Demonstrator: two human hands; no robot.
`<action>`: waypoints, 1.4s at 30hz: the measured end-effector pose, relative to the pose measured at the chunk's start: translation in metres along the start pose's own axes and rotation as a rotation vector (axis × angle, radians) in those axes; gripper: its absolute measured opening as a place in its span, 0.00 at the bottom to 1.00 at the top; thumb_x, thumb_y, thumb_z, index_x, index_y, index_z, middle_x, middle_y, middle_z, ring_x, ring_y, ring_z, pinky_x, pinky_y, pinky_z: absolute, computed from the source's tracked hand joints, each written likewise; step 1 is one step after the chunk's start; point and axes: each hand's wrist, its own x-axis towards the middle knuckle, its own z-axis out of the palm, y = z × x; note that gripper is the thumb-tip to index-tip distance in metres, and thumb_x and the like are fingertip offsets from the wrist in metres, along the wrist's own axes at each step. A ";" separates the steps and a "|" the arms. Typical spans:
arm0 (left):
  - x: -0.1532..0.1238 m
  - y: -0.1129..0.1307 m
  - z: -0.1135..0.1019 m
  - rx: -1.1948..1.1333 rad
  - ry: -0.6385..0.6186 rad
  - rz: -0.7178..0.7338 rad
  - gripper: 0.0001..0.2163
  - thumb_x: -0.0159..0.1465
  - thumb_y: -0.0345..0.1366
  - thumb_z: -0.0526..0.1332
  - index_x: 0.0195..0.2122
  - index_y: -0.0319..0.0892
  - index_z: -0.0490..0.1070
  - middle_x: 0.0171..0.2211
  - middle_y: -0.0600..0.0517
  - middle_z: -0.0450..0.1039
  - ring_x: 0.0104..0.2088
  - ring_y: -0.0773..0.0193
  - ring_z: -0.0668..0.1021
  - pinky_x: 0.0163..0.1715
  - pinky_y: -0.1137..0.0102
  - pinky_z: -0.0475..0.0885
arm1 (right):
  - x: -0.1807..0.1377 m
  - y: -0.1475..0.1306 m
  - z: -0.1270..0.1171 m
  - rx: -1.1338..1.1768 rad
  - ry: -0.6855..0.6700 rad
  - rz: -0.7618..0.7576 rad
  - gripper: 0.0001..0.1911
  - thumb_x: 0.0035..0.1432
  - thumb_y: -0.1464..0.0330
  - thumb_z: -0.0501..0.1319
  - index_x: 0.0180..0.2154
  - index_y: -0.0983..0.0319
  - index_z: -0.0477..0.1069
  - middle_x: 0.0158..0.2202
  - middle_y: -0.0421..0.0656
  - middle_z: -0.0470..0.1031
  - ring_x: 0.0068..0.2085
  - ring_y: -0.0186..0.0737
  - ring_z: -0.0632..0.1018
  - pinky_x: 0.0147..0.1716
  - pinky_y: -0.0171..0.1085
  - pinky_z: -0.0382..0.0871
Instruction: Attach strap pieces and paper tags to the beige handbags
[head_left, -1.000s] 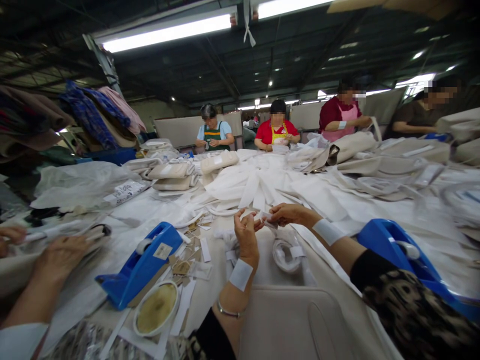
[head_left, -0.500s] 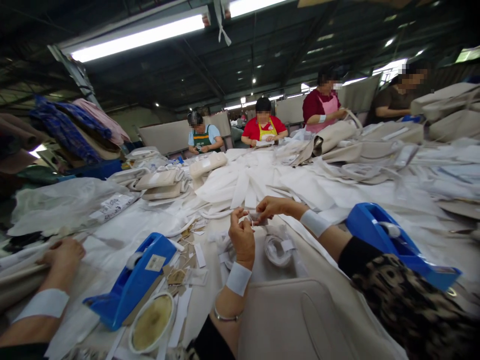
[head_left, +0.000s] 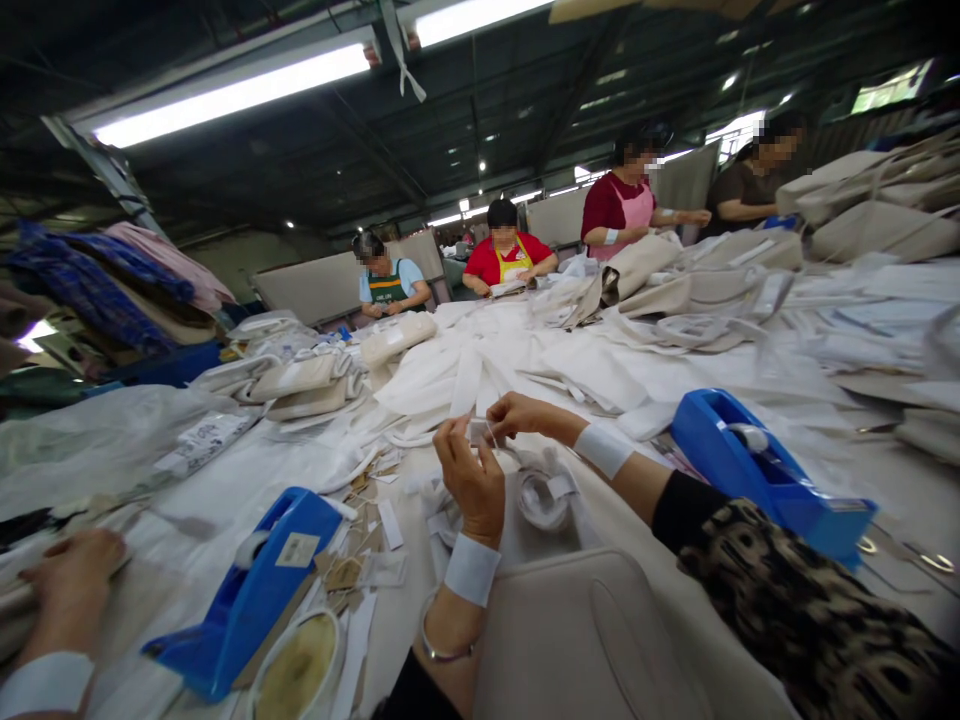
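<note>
A beige bag (head_left: 555,640) lies in front of me, its upper part open. Inside it a coiled pale strap (head_left: 541,500) sits in clear wrapping. Above the opening, my left hand (head_left: 474,480) is closed, fingertips pinched around a thin white string (head_left: 491,434). My right hand (head_left: 517,414) pinches at the same string from the right. Between the fingertips shows a small pale piece (head_left: 476,430), perhaps a tag, partly hidden by the fingers. Both wrists wear white bands.
Blue tape dispensers (head_left: 247,590) (head_left: 765,470) stand left and right. Loose tags (head_left: 345,572) and a round tub (head_left: 296,665) lie at left. A co-worker's hand (head_left: 75,575) rests at far left. White sheets and folded bags (head_left: 300,380) cover the table; several people work beyond.
The view has turned slightly right, so most things sit further left. My hands stay close together above the bag, and the string's position between my fingers has shifted.
</note>
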 end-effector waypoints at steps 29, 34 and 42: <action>-0.007 -0.024 0.015 -0.168 -0.505 -0.235 0.11 0.55 0.18 0.56 0.29 0.40 0.72 0.34 0.52 0.68 0.36 0.65 0.72 0.41 0.69 0.69 | -0.066 0.057 0.028 0.401 0.666 -0.031 0.13 0.40 0.60 0.70 0.23 0.64 0.77 0.22 0.40 0.75 0.26 0.35 0.71 0.29 0.36 0.63; -0.008 -0.023 0.016 -0.145 -0.603 -0.199 0.12 0.52 0.16 0.55 0.26 0.40 0.71 0.35 0.52 0.65 0.31 0.69 0.71 0.38 0.71 0.69 | -0.067 0.054 0.024 0.455 0.618 0.021 0.15 0.36 0.60 0.72 0.20 0.65 0.75 0.17 0.39 0.71 0.21 0.32 0.67 0.23 0.35 0.59; -0.008 -0.026 0.016 -0.114 -0.577 -0.198 0.11 0.54 0.18 0.55 0.33 0.40 0.69 0.36 0.52 0.67 0.33 0.66 0.71 0.41 0.68 0.69 | -0.078 0.050 0.022 0.576 0.809 -0.079 0.15 0.40 0.61 0.71 0.31 0.63 0.78 0.34 0.44 0.80 0.37 0.40 0.76 0.38 0.39 0.71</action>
